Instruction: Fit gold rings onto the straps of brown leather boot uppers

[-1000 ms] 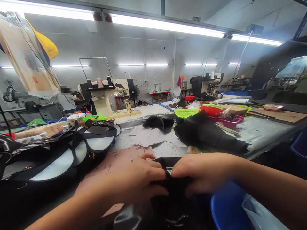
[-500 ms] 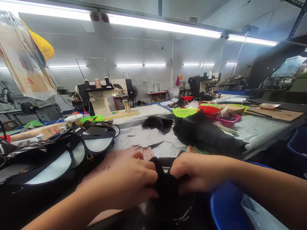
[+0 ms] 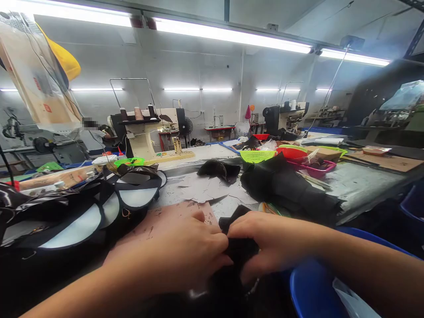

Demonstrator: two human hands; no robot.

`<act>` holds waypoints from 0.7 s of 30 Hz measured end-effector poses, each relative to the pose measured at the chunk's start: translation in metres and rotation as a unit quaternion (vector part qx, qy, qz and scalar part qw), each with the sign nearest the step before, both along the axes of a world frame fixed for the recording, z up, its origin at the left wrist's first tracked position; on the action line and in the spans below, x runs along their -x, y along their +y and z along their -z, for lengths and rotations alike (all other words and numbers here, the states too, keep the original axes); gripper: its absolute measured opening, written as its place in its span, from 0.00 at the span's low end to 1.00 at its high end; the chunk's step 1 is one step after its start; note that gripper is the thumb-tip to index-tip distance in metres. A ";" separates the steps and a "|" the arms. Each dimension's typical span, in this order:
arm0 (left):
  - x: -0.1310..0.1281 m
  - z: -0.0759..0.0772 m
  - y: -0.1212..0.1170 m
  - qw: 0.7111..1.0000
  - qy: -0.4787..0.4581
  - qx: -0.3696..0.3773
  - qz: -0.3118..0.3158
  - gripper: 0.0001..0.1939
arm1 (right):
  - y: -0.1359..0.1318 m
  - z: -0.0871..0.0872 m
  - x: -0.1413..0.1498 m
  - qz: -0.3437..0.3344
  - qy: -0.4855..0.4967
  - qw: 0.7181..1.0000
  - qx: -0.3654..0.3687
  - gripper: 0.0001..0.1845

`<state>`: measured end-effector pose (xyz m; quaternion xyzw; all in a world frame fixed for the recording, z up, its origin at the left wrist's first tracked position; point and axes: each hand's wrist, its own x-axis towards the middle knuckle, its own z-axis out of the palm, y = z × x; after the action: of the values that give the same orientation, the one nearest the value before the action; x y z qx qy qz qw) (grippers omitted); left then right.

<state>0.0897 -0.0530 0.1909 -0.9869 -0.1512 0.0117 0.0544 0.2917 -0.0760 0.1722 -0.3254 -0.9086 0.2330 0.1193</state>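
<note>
Both hands meet at the bottom centre of the head view over a small black fabric piece (image 3: 239, 251). My left hand (image 3: 185, 251) is closed, its fingers curled onto the left side of the piece. From the right, my right hand (image 3: 265, 240) pinches the same piece, thumb and fingers pressed together. A corner of the black piece sticks up between the hands. The piece lies over a pink sheet (image 3: 165, 223) on the grey worktable (image 3: 357, 185). What lies under the hands is dark and hard to make out.
A stack of black-and-white bag parts (image 3: 86, 212) fills the left. A heap of black fabric (image 3: 288, 190) and paper scraps (image 3: 205, 187) lie ahead, with coloured baskets (image 3: 256, 155) behind. A blue bin (image 3: 314, 287) sits at lower right. Sewing machines (image 3: 142, 132) and a person stand farther back.
The hands have drawn closer together on the black piece, bunching it; a corner of it now points up between them. The view shifted slightly.
</note>
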 end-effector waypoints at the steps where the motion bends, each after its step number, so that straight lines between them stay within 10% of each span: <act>1: 0.001 -0.001 0.001 1.000 0.004 0.013 -0.004 0.11 | 0.000 0.002 0.000 -0.005 0.023 1.000 -0.014 0.03; 5: 0.006 -0.010 0.004 0.994 -0.007 0.104 -0.021 0.02 | 0.002 0.004 -0.002 -0.009 0.059 0.998 0.020 0.04; 15: 0.008 0.008 -0.009 0.959 -0.240 0.055 -0.139 0.02 | 0.008 0.003 0.014 0.092 -0.002 0.994 -0.055 0.10; 18: 0.013 0.016 -0.004 0.930 -0.272 0.184 -0.167 0.04 | 0.010 0.008 0.013 0.084 0.030 0.995 -0.044 0.11; 21: 0.015 0.031 0.009 0.839 -0.359 0.361 -0.195 0.08 | 0.010 0.010 0.012 0.072 0.066 0.995 -0.019 0.06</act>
<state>0.0750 -0.0437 0.1595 -0.8221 -0.3341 -0.2790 -0.3670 0.2795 -0.0661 0.1621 -0.3715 -0.8774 0.2269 0.2015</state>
